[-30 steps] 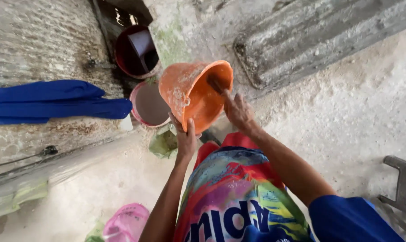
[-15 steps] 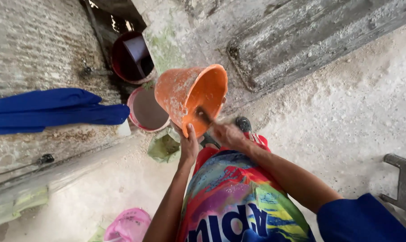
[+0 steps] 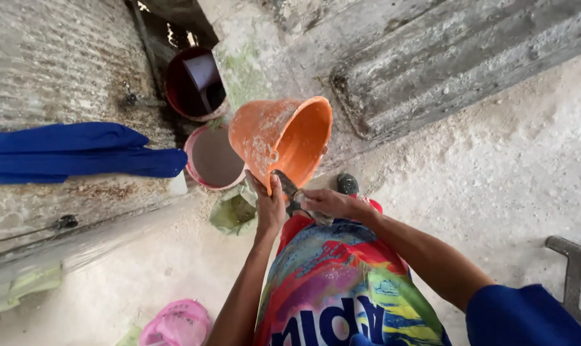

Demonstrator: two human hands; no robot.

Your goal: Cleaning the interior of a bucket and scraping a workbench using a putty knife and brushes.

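Observation:
An orange plastic bucket, dusted with pale residue, is tilted with its open mouth facing right and toward me. My left hand grips its lower rim from below. My right hand sits just under the rim and is closed on a dark, narrow tool whose tip points into the bucket's mouth. Below my arms hangs a multicoloured cloth over my legs, and a dark shoe shows past it.
A pink bucket with murky liquid and a dark red bucket stand by the corrugated wall. A blue cloth hangs at left. A pink net bag lies at the bottom. Pale sandy ground lies right.
My right hand has come down from the bucket's far rim to just below its mouth, now holding the dark tool. The bucket has stayed tilted in my left hand.

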